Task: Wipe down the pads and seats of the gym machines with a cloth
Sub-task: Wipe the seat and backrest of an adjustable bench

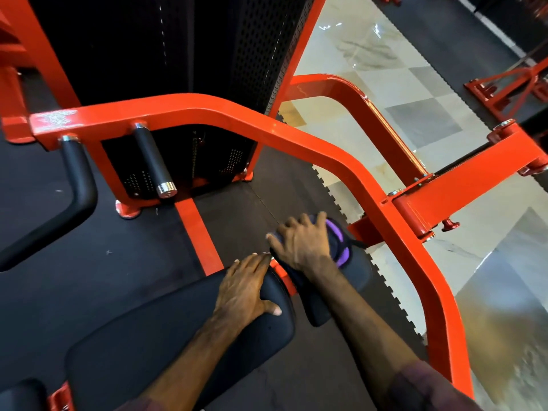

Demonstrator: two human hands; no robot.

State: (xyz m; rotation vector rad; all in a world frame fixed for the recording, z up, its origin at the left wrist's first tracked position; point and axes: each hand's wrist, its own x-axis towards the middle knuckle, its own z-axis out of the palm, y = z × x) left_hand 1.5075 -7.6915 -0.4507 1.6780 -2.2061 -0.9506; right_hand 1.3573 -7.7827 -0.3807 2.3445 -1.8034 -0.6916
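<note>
Nearest thing is the two bare forearms coming in from the bottom edge, both angled up toward the middle, with a bit of dark sleeve showing on each. The left hand [247,287] lies palm down on the far end of the big black seat pad [166,336], fingers straight and close together pointing away, thumb stuck out to the right along the pad's edge. So it's just pressing flat, not gripping anything.

The right hand [302,243] is a little farther out and to the right, on top of the cloth [338,247], a dark one with purple trim. Fingers are spread and bent down over it, holding it against the smaller black pad [341,286] underneath. The cloth pokes out past the hand on the right side.

Around all that, the red machine frame [296,134] curves from the left across and down the right side. Two black-gripped handles [152,161] hang off it at far left, with the perforated black weight stack cover [166,54] behind. Floor is black rubber mat [133,238], with shiny tile [415,114] to the right.
</note>
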